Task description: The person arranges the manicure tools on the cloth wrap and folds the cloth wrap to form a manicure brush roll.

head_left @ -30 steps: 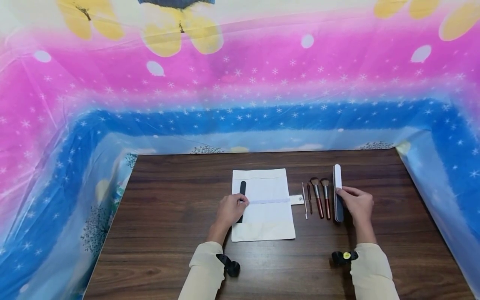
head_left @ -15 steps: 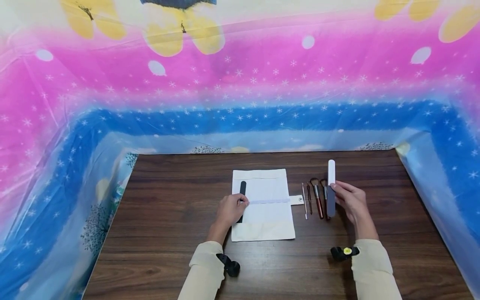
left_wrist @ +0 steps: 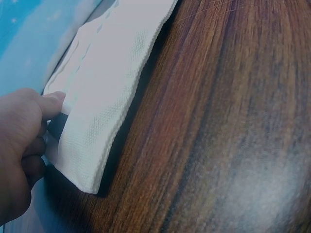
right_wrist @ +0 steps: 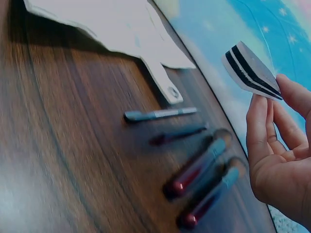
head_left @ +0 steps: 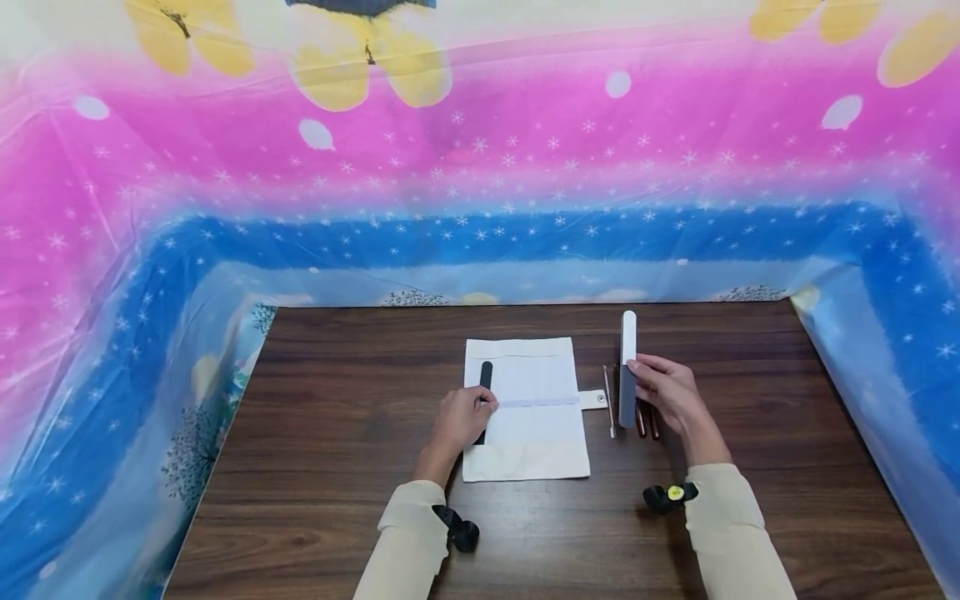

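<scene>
My left hand [head_left: 457, 418] pinches the left edge of a white cloth pouch [head_left: 543, 442], thumb on top and fingers curled beneath. Under that hand, a black nail file [head_left: 486, 375] lies along the pouch, its lower end by the bottom pocket. My right hand [head_left: 670, 396] pinches a nail buffer block [head_left: 627, 404] between thumb and fingers, held above the table just right of the pouch. White and grey on its face, the buffer [right_wrist: 250, 73] has black-and-white layered edges in the right wrist view.
Right of the pouch's snap tab [head_left: 594, 400] lie a slim metal tool [right_wrist: 163, 114], a thin dark-handled tool [right_wrist: 177, 135] and two makeup brushes [right_wrist: 197, 170]. Beneath everything is a dark wooden table [head_left: 337, 400]. A printed curtain [head_left: 480, 237] surrounds its sides.
My right hand has lifted the nail buffer block and carried it left, over the brushes toward the pouch. My left hand stays in place on the pouch.
</scene>
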A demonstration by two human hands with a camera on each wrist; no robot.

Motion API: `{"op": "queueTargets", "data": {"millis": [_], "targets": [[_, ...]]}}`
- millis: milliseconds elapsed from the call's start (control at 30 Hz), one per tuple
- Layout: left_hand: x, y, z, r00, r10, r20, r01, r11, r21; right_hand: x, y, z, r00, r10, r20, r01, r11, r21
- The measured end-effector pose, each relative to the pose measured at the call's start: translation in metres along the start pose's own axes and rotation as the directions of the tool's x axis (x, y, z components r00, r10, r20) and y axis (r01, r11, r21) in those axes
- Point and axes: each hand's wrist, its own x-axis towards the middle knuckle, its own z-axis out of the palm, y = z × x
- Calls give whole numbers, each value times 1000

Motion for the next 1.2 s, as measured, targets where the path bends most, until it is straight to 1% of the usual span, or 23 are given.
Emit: {"op": "queueTargets", "data": {"millis": [100, 267, 567, 733, 867, 1200], "targets": [[0, 0, 0, 1000, 15, -2, -15, 1000, -1, 3, -1, 9, 1000, -7, 31, 7, 1000, -27], [0, -1, -1, 999, 35, -8, -35, 999, -2, 8, 0, 23, 997, -26, 76, 27, 999, -19], [0, 0, -2, 1000, 27, -10, -27, 1000, 2, 16, 0, 46, 995, -28, 100, 30, 999, -21], [0, 1, -3, 1000, 18, -4, -18, 1000, 2, 19, 2, 60, 993, -23, 113, 30, 998, -60], [0, 1, -2, 1000, 10, 0, -10, 1000, 8, 22, 4, 73, 993, -17, 121, 28, 996, -84], [1, 1, -1, 1000, 20, 0, -20, 1000, -6, 29, 5, 110, 990, -33, 139, 47, 994, -99]]}}
